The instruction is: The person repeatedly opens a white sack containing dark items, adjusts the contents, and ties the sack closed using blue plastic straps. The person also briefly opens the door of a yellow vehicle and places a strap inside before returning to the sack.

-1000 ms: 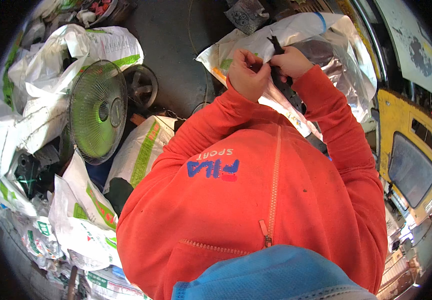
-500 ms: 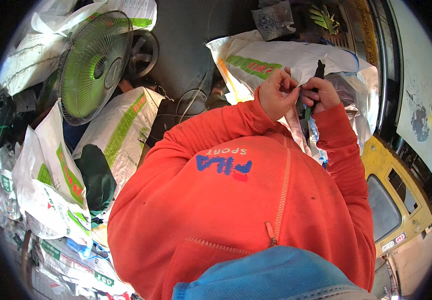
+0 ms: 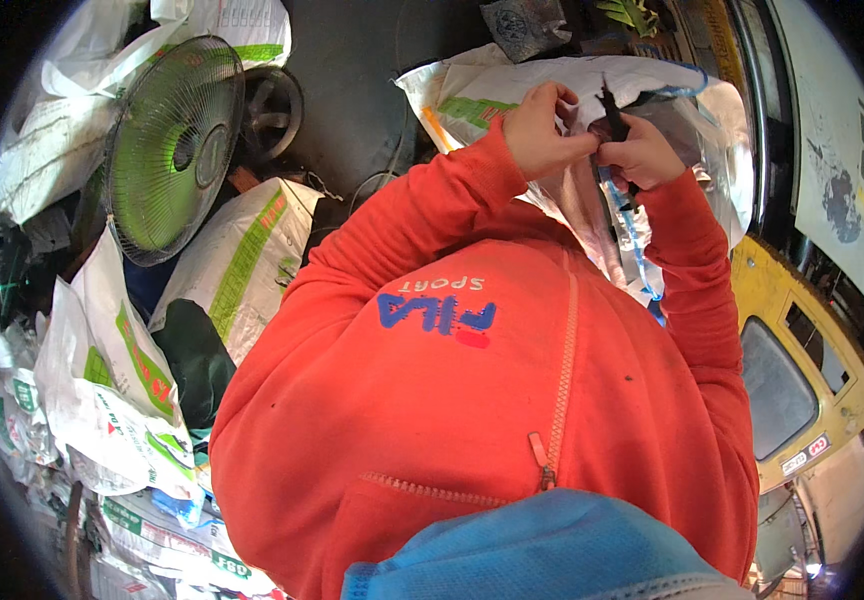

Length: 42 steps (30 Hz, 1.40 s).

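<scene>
Fingers of right hand (image 3: 650, 155) pinch black strip (image 3: 613, 116); those of left hand (image 3: 544, 132) curl, hold unclear. Sack (image 3: 577, 74) beneath gapes; work looks unfinished.

Left side: dark floor (image 3: 352, 75) offers a lane between fan (image 3: 174, 150) and white bag (image 3: 567, 75); wheel (image 3: 274, 115) juts into it, beside the fan. Grey packet (image 3: 524, 25) blocks part of the bag's far edge. Between left hand (image 3: 550, 128) and right hand (image 3: 644, 152) I see barely a gap; black piece (image 3: 613, 120) pokes out past the right fist. Outside the right sleeve (image 3: 690, 245): yellow panel (image 3: 852, 395), tight.
</scene>
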{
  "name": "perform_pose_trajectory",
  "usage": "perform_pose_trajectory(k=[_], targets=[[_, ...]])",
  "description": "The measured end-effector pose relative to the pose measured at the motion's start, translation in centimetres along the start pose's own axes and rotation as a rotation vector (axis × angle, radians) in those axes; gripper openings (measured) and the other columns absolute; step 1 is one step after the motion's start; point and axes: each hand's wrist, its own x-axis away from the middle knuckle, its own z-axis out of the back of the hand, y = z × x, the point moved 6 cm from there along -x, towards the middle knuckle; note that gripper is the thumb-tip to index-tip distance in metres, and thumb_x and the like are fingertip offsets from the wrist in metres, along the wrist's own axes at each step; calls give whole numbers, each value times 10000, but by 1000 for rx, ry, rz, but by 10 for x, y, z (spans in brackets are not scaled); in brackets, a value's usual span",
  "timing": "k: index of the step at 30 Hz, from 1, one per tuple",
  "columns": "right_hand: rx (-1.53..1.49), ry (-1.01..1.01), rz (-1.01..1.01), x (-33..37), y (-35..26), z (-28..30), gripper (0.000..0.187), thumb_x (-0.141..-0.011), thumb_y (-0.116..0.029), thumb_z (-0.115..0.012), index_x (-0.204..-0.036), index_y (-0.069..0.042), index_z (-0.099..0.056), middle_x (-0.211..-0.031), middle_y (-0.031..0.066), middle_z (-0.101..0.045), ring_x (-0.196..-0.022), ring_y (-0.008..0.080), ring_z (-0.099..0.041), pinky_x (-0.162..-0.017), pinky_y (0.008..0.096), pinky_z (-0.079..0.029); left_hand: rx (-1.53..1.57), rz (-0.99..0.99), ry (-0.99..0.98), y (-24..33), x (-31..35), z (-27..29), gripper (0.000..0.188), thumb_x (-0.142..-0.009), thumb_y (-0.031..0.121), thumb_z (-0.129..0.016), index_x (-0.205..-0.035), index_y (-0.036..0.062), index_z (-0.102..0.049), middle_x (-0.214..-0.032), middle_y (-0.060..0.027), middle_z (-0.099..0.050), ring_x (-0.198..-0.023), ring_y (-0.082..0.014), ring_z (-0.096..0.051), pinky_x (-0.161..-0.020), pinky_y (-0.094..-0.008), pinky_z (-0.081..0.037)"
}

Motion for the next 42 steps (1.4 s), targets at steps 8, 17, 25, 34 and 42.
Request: perform_pose_trajectory(k=[8, 17, 25, 34, 42], targets=[[606, 317, 200, 2, 0, 23, 218, -746, -150, -633, -898, 6, -633, -693, 70, -636, -570, 133, -570, -557, 290, -450, -53, 28, 60, -3, 2, -2, 360, -702, 98, -603, -1026, 0, -481, -815, -131, -568, -694, -207, -565, -630, -313, -465], [738, 326, 346, -9, 2, 3, 290, -693, -242, -610, -854, -2, -639, -700, 199, -601, -649, 346, -579, -625, 398, -455, 74, -80, 175, 9, 9, 3, 334, -698, 5, -582, -1003, -2, -445, -694, -45, -498, -586, -110, -466, -529, -256, -409], [794, 448, 287, -23, -1, -5, 259, -710, -196, -547, -783, 39, -626, -728, 215, -618, -687, 364, -614, -651, 431, -484, 92, -67, 319, 15, 19, 5, 303, -718, -7, -600, -953, 6, -410, -786, -64, -549, -695, -107, -526, -616, -233, -448], [-670, -24, -339, -29, 35, -10, 67, -771, -55, -476, -724, -9, -489, -528, 12, -373, -371, 91, -293, -350, 254, -265, 570, -45, 366, -5, 39, -8, 299, -750, -49, -623, -857, 47, -361, -854, -78, -545, -817, -99, -510, -723, -238, -444], [-542, -61, -306, -26, 18, -21, 196, -771, -63, -484, -933, 4, -572, -564, -4, -427, -389, 78, -317, -355, 238, -265, 918, 147, 328, -45, 37, -1, 213, -821, 32, -563, -1006, 10, -460, -966, -114, -557, -857, -188, -567, -766, -310, -478]])
